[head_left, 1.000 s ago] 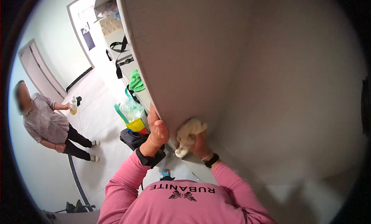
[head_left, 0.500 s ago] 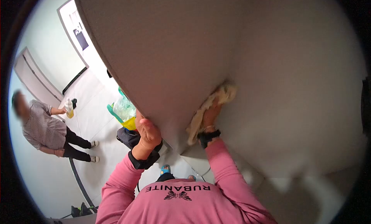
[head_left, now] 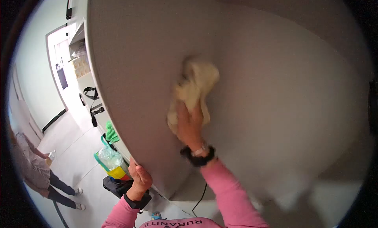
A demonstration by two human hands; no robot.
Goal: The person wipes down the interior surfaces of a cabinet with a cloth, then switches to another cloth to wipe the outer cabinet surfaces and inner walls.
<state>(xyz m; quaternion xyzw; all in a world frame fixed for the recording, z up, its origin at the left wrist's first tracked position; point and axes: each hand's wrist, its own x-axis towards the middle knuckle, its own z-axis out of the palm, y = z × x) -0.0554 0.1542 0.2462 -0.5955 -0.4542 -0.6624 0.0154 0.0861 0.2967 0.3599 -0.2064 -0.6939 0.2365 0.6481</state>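
Both the right hand point(head_left: 190, 123) and the cream cloth point(head_left: 202, 76) have travelled farther above the left hand point(head_left: 140, 179) since half a second ago, while the left hand has stayed at the edge of the grey-brown panel point(head_left: 138, 90). Grasped by the right hand, the cloth lies bunched against the panel beneath its fingers, part of it reaching beyond the fingertips; motion blurs its upper end.

The left hand is at the panel's outer edge, thumb on the near side; how firmly it grips, I cannot tell. From there the edge climbs up and away, and the lower corner sits just below and right of that hand. Bare panel gives room between the right hand and this edge, and above the cloth too. Right of the right hand, a paler surface point(head_left: 283, 110) spreads broadly.

Left of the left hand the space is tighter: a black bag point(head_left: 115, 187) and a yellow bag point(head_left: 116, 172) stand close by. Farther left, open floor point(head_left: 88, 161) separates them from another person point(head_left: 35, 165).
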